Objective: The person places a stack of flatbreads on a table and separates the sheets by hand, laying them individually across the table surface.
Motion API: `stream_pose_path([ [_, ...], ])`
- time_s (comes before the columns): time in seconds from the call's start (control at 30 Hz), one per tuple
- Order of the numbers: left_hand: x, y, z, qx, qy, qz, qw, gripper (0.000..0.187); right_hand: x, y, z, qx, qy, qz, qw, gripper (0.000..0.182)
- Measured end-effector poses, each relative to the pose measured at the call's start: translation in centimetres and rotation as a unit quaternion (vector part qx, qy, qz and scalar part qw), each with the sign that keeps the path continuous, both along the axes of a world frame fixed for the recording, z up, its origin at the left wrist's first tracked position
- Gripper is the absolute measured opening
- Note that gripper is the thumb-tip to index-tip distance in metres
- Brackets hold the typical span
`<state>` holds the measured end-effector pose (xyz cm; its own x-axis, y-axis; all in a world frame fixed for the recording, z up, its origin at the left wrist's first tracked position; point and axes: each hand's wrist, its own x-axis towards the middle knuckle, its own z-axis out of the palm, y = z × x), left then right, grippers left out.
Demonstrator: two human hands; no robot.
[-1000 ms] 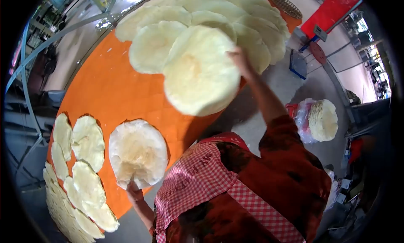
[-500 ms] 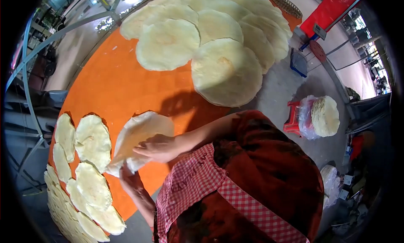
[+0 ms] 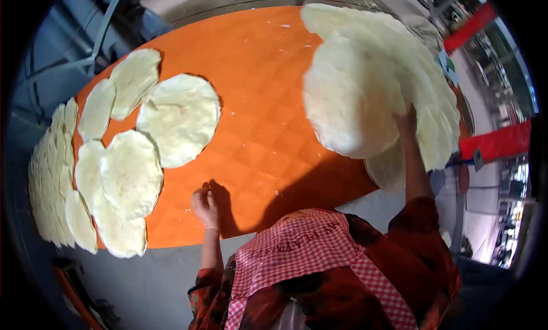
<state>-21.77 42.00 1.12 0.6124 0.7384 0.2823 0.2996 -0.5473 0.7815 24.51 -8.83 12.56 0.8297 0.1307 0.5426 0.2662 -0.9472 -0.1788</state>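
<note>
My right hand (image 3: 406, 123) is at the right edge of a large, round, thin flatbread (image 3: 342, 96), fingers closed on its rim; blur softens the fingertips and part of the bread. This sheet lies over a spread of overlapping flatbreads (image 3: 431, 101) on the right of the orange table (image 3: 257, 113). On the other side, my left hand (image 3: 204, 206) hovers over the table's near edge, holding nothing, its fingers loosely bent and the thumb apart. Closest to it are a round flatbread (image 3: 131, 173) and another with a folded top (image 3: 180, 121).
Overlapping flatbreads (image 3: 51, 178) line the table's far left end. Metal frame bars (image 3: 94, 59) stand behind the left side. Beyond the right end are red panels (image 3: 496, 140) and a blurred work area. Grey floor (image 3: 165, 278) runs along the near edge.
The flatbread that was under both hands at the near left is gone from there. My right hand has swung to the pile on the right; my left hand is off the bread. The view has turned.
</note>
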Motion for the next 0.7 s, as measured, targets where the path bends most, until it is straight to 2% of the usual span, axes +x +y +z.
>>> stream_pose_path([
  [0.03,0.2,-0.4,1.0,0.078,0.064,-0.005,0.995,0.017,-1.9,0.5,-1.0,-0.09,0.006,-0.152,0.984,0.065],
  [0.1,1.6,-1.4,2.7,0.141,0.109,0.006,0.984,0.021,-4.5,7.5,-1.9,0.033,-0.009,0.061,0.998,0.059],
  [0.13,1.9,-1.8,3.1,0.17,0.137,0.008,0.976,0.023,-5.8,13.4,-3.6,0.182,0.108,0.173,0.962,0.043],
  [0.17,2.0,-1.9,3.3,0.148,0.165,0.01,0.975,0.024,-7.1,19.2,-5.3,0.335,0.221,0.243,0.883,0.027],
  [0.2,1.8,-2.0,3.2,0.151,0.168,0.01,0.974,0.024,-8.0,25.3,-7.6,0.414,0.321,0.315,0.791,0.02],
  [0.23,2.1,-1.8,2.9,0.161,0.169,0.011,0.972,0.024,-8.6,31.6,-9.9,0.438,0.393,0.299,0.751,0.017],
  [0.27,2.4,-1.5,2.7,0.175,0.171,0.01,0.97,0.024,-9.4,37.6,-10.6,0.4,0.359,0.358,0.764,0.014],
  [0.3,2.5,-1.5,2.5,0.178,0.175,0.012,0.968,0.023,-9.1,43.6,-13.4,0.426,0.388,0.34,0.743,0.026],
  [0.33,2.5,-1.3,2.0,0.197,0.172,0.01,0.965,0.024,-9.3,48.3,-14.0,0.419,0.48,0.27,0.722,0.034],
  [0.37,2.7,-1.2,2.1,0.193,0.179,0.007,0.965,0.024,-9.7,51.6,-11.5,0.336,0.434,0.262,0.794,0.037],
  [0.4,2.7,-1.1,2.1,0.186,0.186,0.005,0.965,0.025,-11.0,53.9,-8.1,0.316,0.489,0.213,0.785,0.038],
  [0.47,2.3,-1.0,2.1,0.165,0.202,0.004,0.965,0.025,-11.0,57.0,-7.5,0.358,0.588,0.191,0.7,0.038],
  [0.53,2.2,-0.9,2.2,0.148,0.196,0.005,0.969,0.028,-10.8,58.5,-6.7,0.454,0.627,0.16,0.613,0.038],
  [0.57,2.2,-0.8,2.5,0.14,0.187,0.004,0.972,0.029,-9.7,60.3,-9.0,0.421,0.624,0.2,0.627,0.035],
  [0.63,2.0,-0.9,2.7,0.13,0.176,0.009,0.976,0.029,-7.5,64.2,-11.3,0.453,0.578,0.29,0.614,0.043],
  [0.67,1.7,-0.9,2.5,0.127,0.163,0.009,0.978,0.028,-8.6,63.9,-5.1,0.457,0.488,0.379,0.639,0.046],
  [0.7,1.5,-0.8,2.4,0.125,0.149,0.008,0.981,0.028,-7.9,66.8,-3.8,0.438,0.451,0.426,0.65,0.038],
])
